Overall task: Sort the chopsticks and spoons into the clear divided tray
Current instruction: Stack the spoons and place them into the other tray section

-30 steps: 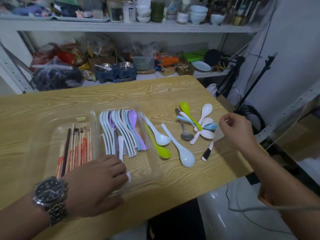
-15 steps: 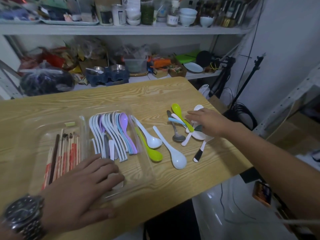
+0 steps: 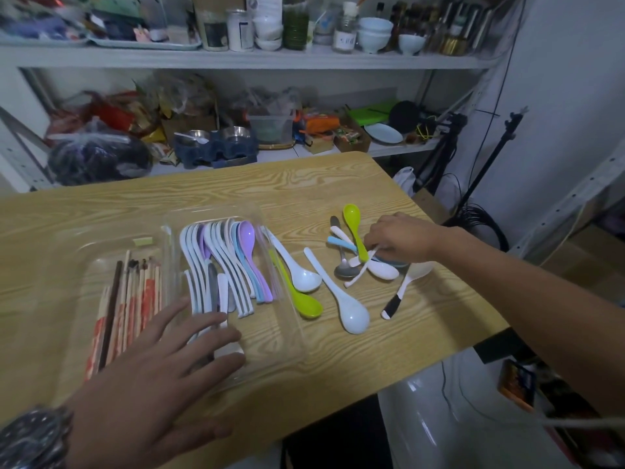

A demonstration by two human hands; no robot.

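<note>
While left hand (image 3: 145,377) lies flat, fingers spread, steadying clear tray (image 3: 280,346) | right hand (image 3: 402,238) curled into loose spoons (image 3: 385,270), grip unclear | advice: lift one spoon, pile undisturbed.

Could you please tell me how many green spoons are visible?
2. One green spoon lies at the clear tray's right edge; the second green spoon is in the loose pile by the right hand. Others may be hidden there.

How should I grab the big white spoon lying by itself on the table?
Pinch the thin handle near its middle, coming from above and from the right. The big white spoon lies flat and its bowl is wide and round. The green spoon crowds its left, while the table is bare on its right.
</note>
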